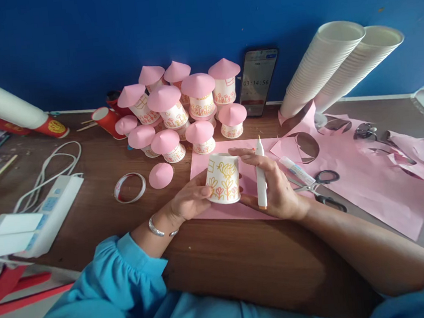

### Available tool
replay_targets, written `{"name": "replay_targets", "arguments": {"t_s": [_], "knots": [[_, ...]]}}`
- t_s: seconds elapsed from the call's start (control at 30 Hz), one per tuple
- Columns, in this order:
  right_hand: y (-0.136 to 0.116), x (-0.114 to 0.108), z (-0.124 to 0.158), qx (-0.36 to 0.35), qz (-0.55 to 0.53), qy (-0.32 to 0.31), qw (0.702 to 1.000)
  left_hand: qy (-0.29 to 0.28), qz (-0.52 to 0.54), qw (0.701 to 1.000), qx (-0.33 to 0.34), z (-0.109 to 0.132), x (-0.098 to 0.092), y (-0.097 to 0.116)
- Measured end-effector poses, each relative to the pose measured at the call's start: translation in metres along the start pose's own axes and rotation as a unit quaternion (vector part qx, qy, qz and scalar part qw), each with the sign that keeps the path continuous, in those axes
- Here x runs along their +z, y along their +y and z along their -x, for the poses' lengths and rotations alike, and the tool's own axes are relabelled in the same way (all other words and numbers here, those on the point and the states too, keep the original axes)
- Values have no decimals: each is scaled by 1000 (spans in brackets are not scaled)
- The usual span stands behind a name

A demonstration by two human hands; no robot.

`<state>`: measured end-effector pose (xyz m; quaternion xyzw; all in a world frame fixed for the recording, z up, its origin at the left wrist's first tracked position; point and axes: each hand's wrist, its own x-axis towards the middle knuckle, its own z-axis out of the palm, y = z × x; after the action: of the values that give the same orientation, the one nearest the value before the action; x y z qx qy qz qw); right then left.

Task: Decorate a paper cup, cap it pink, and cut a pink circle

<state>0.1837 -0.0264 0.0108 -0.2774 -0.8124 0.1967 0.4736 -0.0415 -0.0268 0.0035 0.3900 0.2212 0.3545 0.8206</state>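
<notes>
Between my hands is a white paper cup (223, 180), upside down, drawn with a yellow bird, a window outline and yellow and red flowers. My left hand (191, 198) grips its left side, wearing a silver bracelet at the wrist. A white marker (260, 174) with an orange end stands upright in my right hand (278, 187), whose fingers also reach to the cup's right side. Beneath lies a pink paper sheet (198, 168). Behind stand several decorated cups with pink cone roofs (163, 98); a loose pink cone (161, 176) rests left of the cup.
Scissors (317, 186) and a glue stick (297, 169) lie right, beside cut pink paper (352, 180). Tall cup stacks (319, 68) and a phone timer (259, 82) lean on the blue wall. Left are a tape roll (130, 188), a power strip (54, 214) and a red cup (107, 121).
</notes>
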Motion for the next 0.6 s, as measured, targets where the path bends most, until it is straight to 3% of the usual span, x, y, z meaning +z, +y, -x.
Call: {"name": "replay_targets", "arguments": {"t_s": [0.2, 0.6], "knots": [[2, -1, -1, -34, 79, 14, 996, 62, -165, 977, 120, -3, -8, -9], [5, -1, -1, -42, 53, 17, 998, 80, -194, 971, 117, -3, -6, -8]]}}
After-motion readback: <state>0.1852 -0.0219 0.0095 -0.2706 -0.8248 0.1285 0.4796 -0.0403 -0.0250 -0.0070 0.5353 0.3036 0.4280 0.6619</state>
